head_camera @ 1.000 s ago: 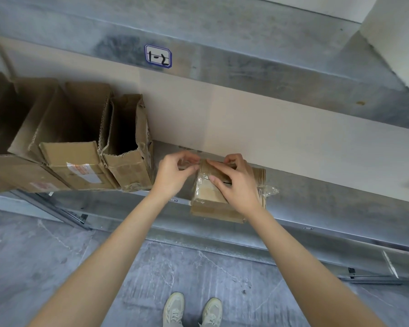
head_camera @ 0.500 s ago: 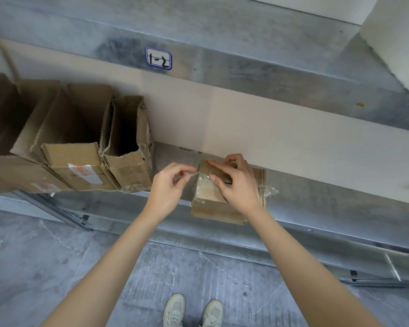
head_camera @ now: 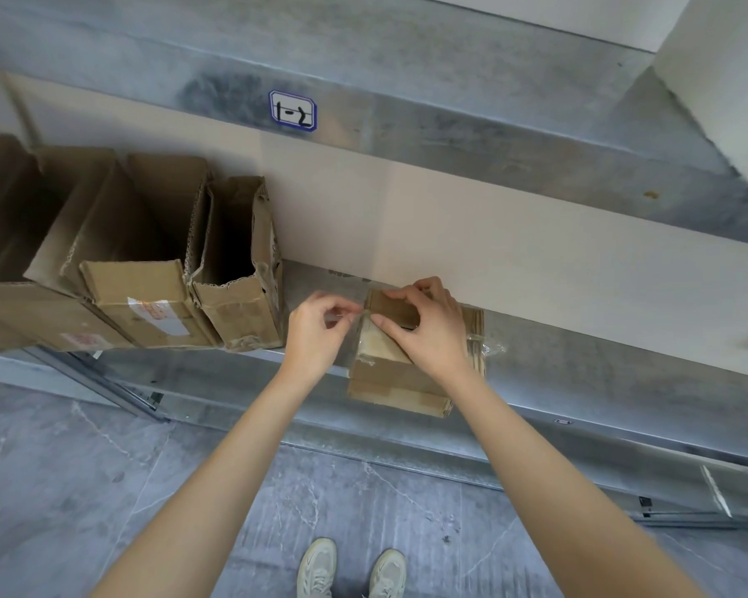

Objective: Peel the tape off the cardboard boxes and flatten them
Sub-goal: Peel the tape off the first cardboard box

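A small flattened cardboard box (head_camera: 396, 381) lies on the metal shelf (head_camera: 579, 364), on top of other flat cardboard. Clear tape (head_camera: 374, 338) covers part of its top. My right hand (head_camera: 428, 334) presses down on the box with spread fingers. My left hand (head_camera: 318, 330) pinches a thin strip of tape (head_camera: 355, 313) stretched leftward from the box's upper left corner. Crumpled clear tape (head_camera: 491, 345) sticks out at the box's right side.
Several open cardboard boxes (head_camera: 234, 269) lie on their sides on the shelf to the left, with labels on their flaps. A tag marked 1-2 (head_camera: 293, 110) is on the upper shelf beam. Grey floor and my two shoes (head_camera: 350, 571) are below.
My left hand has pulled away to the left from the box, drawing a strip of tape out with it. My right hand has stayed pressing on the box.
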A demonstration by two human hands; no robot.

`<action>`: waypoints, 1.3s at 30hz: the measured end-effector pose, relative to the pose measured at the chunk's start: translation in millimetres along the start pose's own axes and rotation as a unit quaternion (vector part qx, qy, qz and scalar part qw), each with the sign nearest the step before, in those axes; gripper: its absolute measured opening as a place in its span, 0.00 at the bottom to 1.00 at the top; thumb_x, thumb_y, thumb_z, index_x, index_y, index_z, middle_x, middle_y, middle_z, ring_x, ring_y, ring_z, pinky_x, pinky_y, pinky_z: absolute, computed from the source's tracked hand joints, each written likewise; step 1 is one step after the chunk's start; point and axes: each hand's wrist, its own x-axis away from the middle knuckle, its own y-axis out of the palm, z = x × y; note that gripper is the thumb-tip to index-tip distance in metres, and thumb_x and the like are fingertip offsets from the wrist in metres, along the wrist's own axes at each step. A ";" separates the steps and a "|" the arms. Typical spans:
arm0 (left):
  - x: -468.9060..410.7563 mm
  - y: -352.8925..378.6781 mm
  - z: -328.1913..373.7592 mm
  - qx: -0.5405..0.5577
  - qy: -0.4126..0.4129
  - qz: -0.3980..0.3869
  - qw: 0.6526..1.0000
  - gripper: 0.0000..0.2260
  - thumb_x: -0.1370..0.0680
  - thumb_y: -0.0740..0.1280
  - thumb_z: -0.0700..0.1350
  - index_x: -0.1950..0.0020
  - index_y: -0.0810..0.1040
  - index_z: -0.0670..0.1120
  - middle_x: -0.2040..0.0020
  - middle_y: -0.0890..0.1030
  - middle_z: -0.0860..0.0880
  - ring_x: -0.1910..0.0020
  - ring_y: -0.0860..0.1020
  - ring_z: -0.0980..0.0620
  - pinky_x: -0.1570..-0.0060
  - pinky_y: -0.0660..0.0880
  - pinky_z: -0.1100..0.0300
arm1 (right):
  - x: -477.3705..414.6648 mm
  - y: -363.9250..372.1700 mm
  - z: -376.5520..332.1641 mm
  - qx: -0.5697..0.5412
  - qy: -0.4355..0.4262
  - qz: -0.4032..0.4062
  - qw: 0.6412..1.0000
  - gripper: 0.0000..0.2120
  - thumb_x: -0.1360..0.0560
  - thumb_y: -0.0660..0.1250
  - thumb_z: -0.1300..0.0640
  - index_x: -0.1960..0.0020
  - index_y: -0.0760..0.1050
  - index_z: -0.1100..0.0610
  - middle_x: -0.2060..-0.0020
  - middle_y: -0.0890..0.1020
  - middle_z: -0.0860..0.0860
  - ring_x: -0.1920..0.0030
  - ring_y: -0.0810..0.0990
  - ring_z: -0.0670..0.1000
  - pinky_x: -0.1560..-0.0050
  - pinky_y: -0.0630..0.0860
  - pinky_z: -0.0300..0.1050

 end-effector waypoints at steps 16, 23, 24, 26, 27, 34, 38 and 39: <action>4.6 9.4 4.8 -0.048 0.044 0.005 0.998 0.17 0.29 0.66 0.27 0.50 0.84 0.46 0.60 0.78 0.51 0.62 0.76 0.59 0.63 0.71 0.72 | -10.2 -0.8 0.2 -0.031 0.038 -0.038 0.998 0.16 0.30 0.71 0.39 0.44 0.77 0.41 0.45 0.72 0.44 0.42 0.72 0.49 0.44 0.66 0.44; 15.1 10.7 -0.1 -0.033 0.026 0.015 0.999 0.19 0.28 0.66 0.26 0.51 0.83 0.49 0.59 0.77 0.49 0.61 0.77 0.53 0.60 0.77 0.60 | -11.1 -1.5 0.1 -0.023 0.040 -0.048 0.998 0.17 0.29 0.70 0.38 0.44 0.77 0.42 0.44 0.71 0.44 0.41 0.72 0.48 0.43 0.63 0.43; 14.8 10.6 -0.7 -0.035 0.022 0.015 0.999 0.18 0.28 0.66 0.27 0.49 0.83 0.49 0.56 0.76 0.49 0.61 0.77 0.54 0.60 0.76 0.63 | -11.3 -1.4 0.3 -0.023 0.040 -0.049 0.998 0.17 0.29 0.70 0.38 0.44 0.77 0.42 0.44 0.71 0.44 0.41 0.72 0.48 0.43 0.63 0.42; 13.1 9.0 -0.9 -0.041 0.016 0.005 0.999 0.17 0.26 0.66 0.28 0.45 0.82 0.46 0.49 0.75 0.49 0.62 0.77 0.59 0.59 0.72 0.74 | -11.4 -1.5 0.4 -0.024 0.038 -0.048 0.998 0.16 0.29 0.70 0.38 0.44 0.77 0.42 0.44 0.71 0.45 0.41 0.72 0.48 0.43 0.63 0.43; 12.0 7.9 -0.3 -0.044 0.016 -0.003 0.999 0.17 0.26 0.66 0.29 0.43 0.82 0.45 0.46 0.75 0.49 0.62 0.76 0.59 0.59 0.71 0.76 | -11.6 -1.5 0.4 -0.025 0.038 -0.047 0.998 0.16 0.29 0.70 0.38 0.44 0.77 0.42 0.44 0.72 0.45 0.41 0.72 0.49 0.43 0.63 0.43; 12.4 4.9 5.1 -0.024 -0.006 0.005 1.000 0.11 0.26 0.70 0.37 0.47 0.85 0.49 0.58 0.82 0.58 0.67 0.73 0.59 0.64 0.67 0.73 | -11.7 -0.7 -0.4 -0.026 0.034 -0.040 0.998 0.16 0.29 0.70 0.38 0.44 0.77 0.42 0.45 0.72 0.45 0.41 0.72 0.49 0.42 0.65 0.44; 9.6 7.0 4.5 -0.024 -0.008 0.015 1.000 0.06 0.25 0.74 0.43 0.49 0.86 0.48 0.58 0.82 0.57 0.62 0.76 0.62 0.61 0.70 0.72 | -11.2 -0.4 -0.3 -0.024 0.033 -0.041 0.998 0.16 0.29 0.70 0.38 0.43 0.77 0.42 0.44 0.72 0.45 0.41 0.73 0.50 0.44 0.65 0.44; 7.8 7.3 2.8 -0.023 -0.017 0.017 0.999 0.05 0.25 0.74 0.44 0.50 0.86 0.48 0.58 0.82 0.58 0.60 0.77 0.61 0.59 0.72 0.70 | -11.2 -0.6 -0.3 -0.024 0.031 -0.040 0.998 0.16 0.29 0.70 0.38 0.43 0.77 0.42 0.44 0.72 0.45 0.41 0.73 0.50 0.44 0.65 0.44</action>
